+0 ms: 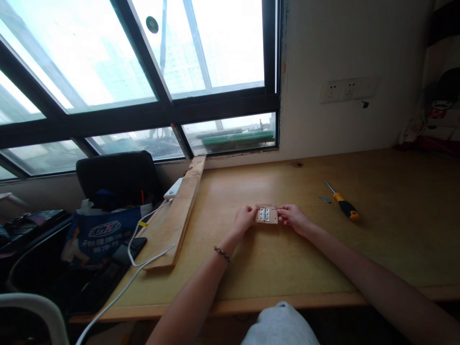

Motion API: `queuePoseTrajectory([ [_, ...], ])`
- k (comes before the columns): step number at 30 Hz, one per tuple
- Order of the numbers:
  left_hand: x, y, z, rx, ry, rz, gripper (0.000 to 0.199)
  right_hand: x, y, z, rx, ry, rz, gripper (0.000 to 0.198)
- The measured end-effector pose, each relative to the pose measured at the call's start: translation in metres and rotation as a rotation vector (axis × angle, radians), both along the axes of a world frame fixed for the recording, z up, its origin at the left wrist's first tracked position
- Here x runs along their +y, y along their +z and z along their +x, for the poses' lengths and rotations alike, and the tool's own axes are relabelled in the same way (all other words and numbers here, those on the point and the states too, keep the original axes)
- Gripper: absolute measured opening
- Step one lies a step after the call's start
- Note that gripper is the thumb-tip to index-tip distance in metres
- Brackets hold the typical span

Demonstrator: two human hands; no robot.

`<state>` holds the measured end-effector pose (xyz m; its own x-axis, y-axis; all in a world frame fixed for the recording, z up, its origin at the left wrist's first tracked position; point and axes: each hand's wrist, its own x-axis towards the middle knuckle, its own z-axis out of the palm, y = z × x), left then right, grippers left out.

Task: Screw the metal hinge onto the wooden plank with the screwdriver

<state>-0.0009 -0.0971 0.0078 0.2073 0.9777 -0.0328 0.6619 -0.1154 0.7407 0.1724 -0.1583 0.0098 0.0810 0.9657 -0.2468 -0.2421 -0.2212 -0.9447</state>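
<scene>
Between my two hands, over the middle of the table, is a small wooden piece point(274, 217) with a silver metal hinge point(265, 214) lying flat on it. My left hand point(246, 218) pinches its left edge, thumb near the hinge. At the right edge, the fingers of my right hand point(293, 218) are closed on the same piece. Dark holes show in the hinge leaves, and one hole in the wood at the lower right. A screwdriver point(345, 205) with a yellow and black handle lies to the right, its shaft pointing away. Several screws point(326, 200) rest beside it.
A long wooden board point(176, 220) lies along the table's left side, with a white cable point(133, 249) across it and a white power strip point(174, 189) behind. A black chair point(117, 175) and a blue bag point(104, 235) stand left. Wall sockets point(341, 90) are above the table point(395, 230).
</scene>
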Motion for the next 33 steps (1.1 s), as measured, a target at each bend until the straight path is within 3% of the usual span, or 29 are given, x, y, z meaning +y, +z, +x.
queuePoseTrajectory([
  [4,0.012,-0.003,-0.009,0.046,-0.030,-0.078,0.036,0.000,-0.002,0.001,-0.041,0.043,-0.026,0.007],
  [12,0.032,0.000,-0.036,0.344,0.016,-0.008,0.031,-0.002,0.000,0.001,-0.084,0.094,-0.045,0.014],
  [21,0.025,0.023,-0.049,0.635,0.071,-0.046,0.036,0.000,-0.005,0.002,-0.114,0.117,-0.037,0.014],
  [27,0.002,0.042,-0.057,0.564,0.126,0.096,0.042,-0.001,-0.003,0.002,-0.136,0.108,0.008,0.015],
  [33,-0.002,0.048,-0.128,0.386,0.250,0.237,0.038,-0.006,-0.002,-0.026,-0.330,0.057,0.221,0.014],
])
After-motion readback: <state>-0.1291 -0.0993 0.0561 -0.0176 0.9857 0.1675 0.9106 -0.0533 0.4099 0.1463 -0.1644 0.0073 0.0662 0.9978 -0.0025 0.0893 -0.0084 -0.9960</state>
